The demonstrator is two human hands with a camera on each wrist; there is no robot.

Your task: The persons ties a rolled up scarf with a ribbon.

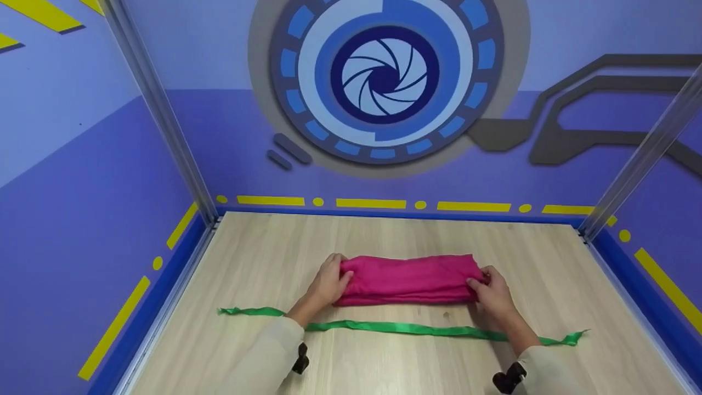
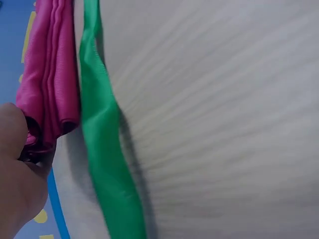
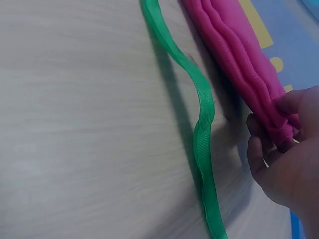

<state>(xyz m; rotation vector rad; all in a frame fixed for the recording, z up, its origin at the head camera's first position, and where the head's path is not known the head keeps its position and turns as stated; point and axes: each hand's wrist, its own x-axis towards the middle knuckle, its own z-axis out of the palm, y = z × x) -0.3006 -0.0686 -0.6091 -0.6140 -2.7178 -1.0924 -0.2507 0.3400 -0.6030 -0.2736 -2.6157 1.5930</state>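
Note:
A pink cloth point(image 1: 408, 278), folded into a long layered band, is held crosswise between both hands. My left hand point(image 1: 330, 281) grips its left end, thumb on top; in the left wrist view the stacked folds of the cloth point(image 2: 52, 74) show beside the thumb. At the opposite end my right hand point(image 1: 493, 291) pinches the cloth, with fingers curled beneath it in the right wrist view. On the near side a green ribbon point(image 1: 395, 327) runs left to right across the table, passing under both forearms.
The pale wooden table point(image 1: 263, 252) is bounded by blue printed panels point(image 1: 208, 142) at the back and sides. Metal corner posts point(image 1: 164, 115) rise at the back left and back right. A small black device point(image 1: 510, 377) is on the right wrist.

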